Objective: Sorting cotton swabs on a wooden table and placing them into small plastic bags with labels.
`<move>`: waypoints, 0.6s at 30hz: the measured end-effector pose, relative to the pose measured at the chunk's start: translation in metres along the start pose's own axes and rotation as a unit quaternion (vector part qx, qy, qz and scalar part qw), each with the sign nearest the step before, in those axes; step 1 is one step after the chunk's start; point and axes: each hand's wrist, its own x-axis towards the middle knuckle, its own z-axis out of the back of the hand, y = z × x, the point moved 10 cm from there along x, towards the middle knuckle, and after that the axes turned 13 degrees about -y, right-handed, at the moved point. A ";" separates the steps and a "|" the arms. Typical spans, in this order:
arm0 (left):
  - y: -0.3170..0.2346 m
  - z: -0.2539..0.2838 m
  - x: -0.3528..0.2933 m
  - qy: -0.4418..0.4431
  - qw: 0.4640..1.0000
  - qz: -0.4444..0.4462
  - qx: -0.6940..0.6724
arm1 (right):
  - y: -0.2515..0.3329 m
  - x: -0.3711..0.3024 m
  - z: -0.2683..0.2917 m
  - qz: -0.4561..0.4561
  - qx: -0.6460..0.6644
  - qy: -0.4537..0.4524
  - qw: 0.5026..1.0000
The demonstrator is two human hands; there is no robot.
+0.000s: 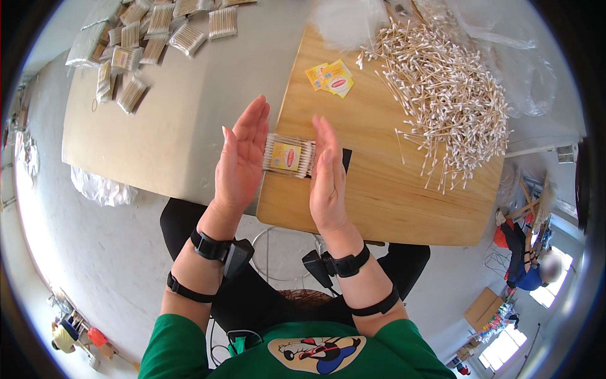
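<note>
A flat bundle of cotton swabs (pixel 307 151) lies near the front edge of the wooden board, its sticks side by side. On top of it rests a yellow label card (pixel 286 156) with a red oval. My left hand (pixel 242 158) stands on edge at the bundle's left end, fingers stretched out, palm turned inward. At the right end my right hand (pixel 327 180) mirrors it, fingers straight. Both seem to touch the bundle's ends, and neither grips it. Whether a clear bag wraps the swabs, I cannot tell. A dark flat piece (pixel 346 159) shows beside my right hand.
A large heap of loose cotton swabs (pixel 448 95) covers the board's right side. Several yellow label cards (pixel 331 77) lie beyond my hands, near clear plastic bags (pixel 350 22). Packed swab bundles (pixel 186 39) are piled at the far left. Other people (pixel 530 268) are in the background.
</note>
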 end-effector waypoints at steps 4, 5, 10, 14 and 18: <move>0.002 -0.002 -0.001 0.005 1.000 0.002 -0.008 | -0.011 0.004 -0.008 0.065 0.152 0.025 0.986; 0.002 -0.003 -0.001 0.004 1.000 -0.002 -0.003 | -0.011 0.004 -0.009 0.065 0.157 0.029 0.985; 0.009 -0.004 0.003 0.037 0.998 0.002 -0.050 | -0.009 0.005 -0.001 0.064 0.165 -0.037 0.983; 0.002 0.002 0.002 0.012 0.999 -0.029 -0.006 | -0.009 0.001 -0.010 0.066 0.084 -0.044 0.993; 0.001 0.001 0.004 -0.033 0.998 -0.046 0.025 | -0.011 0.010 0.006 0.123 0.050 -0.067 0.989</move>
